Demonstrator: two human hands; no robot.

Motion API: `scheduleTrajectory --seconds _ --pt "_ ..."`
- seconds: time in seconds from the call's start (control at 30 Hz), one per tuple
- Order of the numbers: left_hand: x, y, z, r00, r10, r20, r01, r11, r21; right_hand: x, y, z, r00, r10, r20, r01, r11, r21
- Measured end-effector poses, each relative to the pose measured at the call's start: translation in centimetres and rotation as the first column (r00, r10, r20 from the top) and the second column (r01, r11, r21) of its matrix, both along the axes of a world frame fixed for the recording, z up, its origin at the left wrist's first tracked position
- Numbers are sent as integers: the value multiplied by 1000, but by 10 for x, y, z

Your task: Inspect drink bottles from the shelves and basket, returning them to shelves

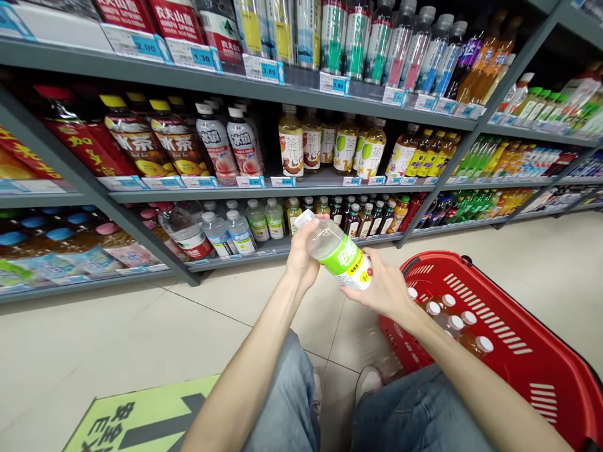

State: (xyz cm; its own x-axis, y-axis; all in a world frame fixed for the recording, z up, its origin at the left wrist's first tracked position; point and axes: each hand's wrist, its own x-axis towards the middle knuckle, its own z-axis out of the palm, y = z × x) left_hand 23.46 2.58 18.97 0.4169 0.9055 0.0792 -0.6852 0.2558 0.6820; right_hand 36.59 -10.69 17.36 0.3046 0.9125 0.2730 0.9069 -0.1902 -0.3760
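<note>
A clear plastic bottle with a green and white label and a white cap lies tilted between both my hands, cap pointing up-left toward the shelves. My left hand is wrapped round its upper part near the neck. My right hand cups its lower end from below and the right. The bottle hangs above the tiled floor, just left of a red shopping basket.
The red basket on the floor at right holds several white-capped bottles. Grey shelving full of drink bottles with price tags runs across the back. My knees in jeans are below. A green floor sticker with an arrow lies at bottom left.
</note>
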Motion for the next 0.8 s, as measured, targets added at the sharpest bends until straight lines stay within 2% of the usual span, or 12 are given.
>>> scheduleTrajectory --seconds 0.07,0.17,0.27,0.33,0.43,0.5,0.57,0.7,0.8 --pt "-1 -1 1 998 18 -56 -19 1000 -8 8 2 -1 992 -18 124 13 999 43" --pt "1 -6 1 990 61 -127 -57 998 30 21 6 -3 975 -33 218 13 995 94" --pt "6 -16 -1 975 92 -202 -66 989 131 30 11 -10 969 -40 245 23 997 74" --pt "10 -23 -3 942 151 -298 -78 967 244 35 13 -15 969 -31 244 23 999 34" --pt "12 -27 -5 824 364 -435 -136 872 470 39 15 -20 970 -42 239 42 999 6" --pt "9 -26 -5 715 522 -465 -173 777 606 41 14 -19 962 -65 264 67 998 2" --pt "6 -23 -3 631 620 -466 -184 703 687 42 14 -18 950 -82 302 88 996 -6" --pt "0 -20 -2 516 701 -492 -117 627 771 42 13 -18 939 -62 338 85 995 -52" --pt "-3 -16 -3 467 720 -513 -11 585 811 39 12 -24 940 -25 340 64 993 -104"
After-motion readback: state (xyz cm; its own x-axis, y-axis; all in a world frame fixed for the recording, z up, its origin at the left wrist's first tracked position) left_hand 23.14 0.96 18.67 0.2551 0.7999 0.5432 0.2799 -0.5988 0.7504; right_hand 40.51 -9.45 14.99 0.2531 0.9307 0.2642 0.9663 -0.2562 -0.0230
